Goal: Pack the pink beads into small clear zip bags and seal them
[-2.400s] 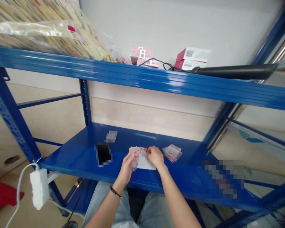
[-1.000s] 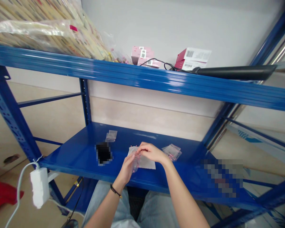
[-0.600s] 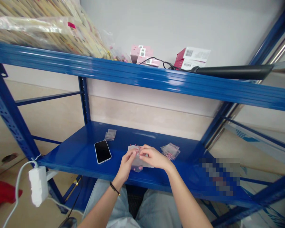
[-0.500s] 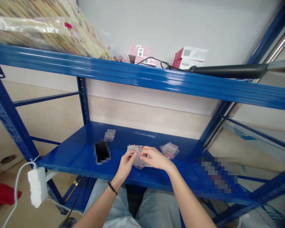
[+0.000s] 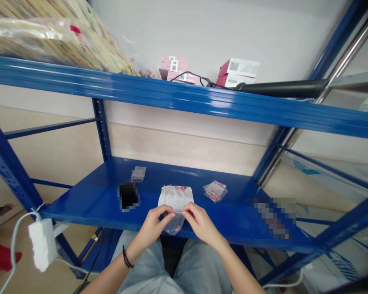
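Spilling could be caused if the clear bag (image 5: 173, 226) is tipped while unsealed; its closure cannot be judged. Loose pink beads (image 5: 181, 188) at the white sheet's (image 5: 175, 197) far edge could be scattered by a knock. Near the blue shelf's (image 5: 233, 212) front edge, the bag's top is pinched by the fingers of the left hand (image 5: 154, 222) and right hand (image 5: 202, 222), forearms angled inward.

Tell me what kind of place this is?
Probably a stockroom or packing corner: there's a blue metal rack, pink boxes with barcode labels, and a pile of little plastic bags.
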